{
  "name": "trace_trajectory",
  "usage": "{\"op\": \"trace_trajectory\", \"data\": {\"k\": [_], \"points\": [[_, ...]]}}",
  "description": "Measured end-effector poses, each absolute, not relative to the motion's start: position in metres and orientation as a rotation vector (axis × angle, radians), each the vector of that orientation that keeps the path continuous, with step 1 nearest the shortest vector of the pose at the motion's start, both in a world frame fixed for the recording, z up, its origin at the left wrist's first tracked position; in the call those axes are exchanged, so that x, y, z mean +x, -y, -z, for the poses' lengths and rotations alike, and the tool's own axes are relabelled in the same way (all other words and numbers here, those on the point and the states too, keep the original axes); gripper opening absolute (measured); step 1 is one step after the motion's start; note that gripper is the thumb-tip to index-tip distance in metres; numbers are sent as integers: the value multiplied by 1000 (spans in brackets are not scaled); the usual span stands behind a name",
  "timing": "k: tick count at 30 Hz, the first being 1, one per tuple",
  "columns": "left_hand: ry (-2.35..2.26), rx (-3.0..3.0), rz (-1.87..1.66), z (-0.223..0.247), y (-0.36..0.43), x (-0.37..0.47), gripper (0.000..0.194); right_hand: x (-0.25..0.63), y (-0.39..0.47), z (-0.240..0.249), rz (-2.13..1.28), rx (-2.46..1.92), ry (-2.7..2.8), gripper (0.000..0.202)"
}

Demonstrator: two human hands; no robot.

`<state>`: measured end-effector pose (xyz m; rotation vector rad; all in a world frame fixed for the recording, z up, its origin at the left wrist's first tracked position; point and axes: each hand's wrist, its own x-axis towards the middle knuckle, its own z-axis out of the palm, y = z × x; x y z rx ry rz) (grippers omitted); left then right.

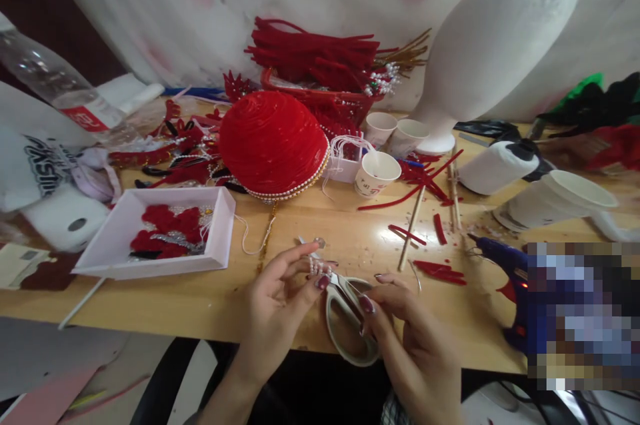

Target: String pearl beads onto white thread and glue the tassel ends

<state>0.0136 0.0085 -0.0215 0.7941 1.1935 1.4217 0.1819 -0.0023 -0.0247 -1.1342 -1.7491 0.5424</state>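
My left hand (280,298) pinches a short row of small white pearl beads (319,268) between thumb and fingers, close above the table's front edge. To its right, my right hand (410,332) has thumb and forefinger closed on a thin strand, hard to make out, that runs toward the beads. Beneath both hands lies a pair of scissors (354,348) with pale handles, its blades partly hidden by my left fingers. Beyond the hands sits a red domed cap (273,142) with a pearl-trimmed rim.
A white box lid (220,228) with red pieces stands left. Paper cups (379,175), a white foam head (493,45) and a red basket (320,95) of red pipe cleaners are behind. Right are cut red pieces (440,272), a blue glue gun (503,262) and a thread spool (497,168).
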Motion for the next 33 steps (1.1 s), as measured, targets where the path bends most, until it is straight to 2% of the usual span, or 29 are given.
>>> {"op": "trace_trajectory", "data": {"k": [8, 17, 25, 33], "points": [[-1275, 749, -1513, 18, -4, 20, 42, 177, 5, 20, -498, -1212, 1766, 19], [-1204, 782, -1419, 22, -5, 11, 29, 176, 11, 20, -311, -1145, 1834, 24], [-1177, 734, -1477, 17, -3, 12, 33, 172, 14, 22, -106, -1145, 1929, 26], [-1131, 737, -1484, 14, -1, 11, 34, 170, 13, 25, -48, -1162, 1952, 25]]}}
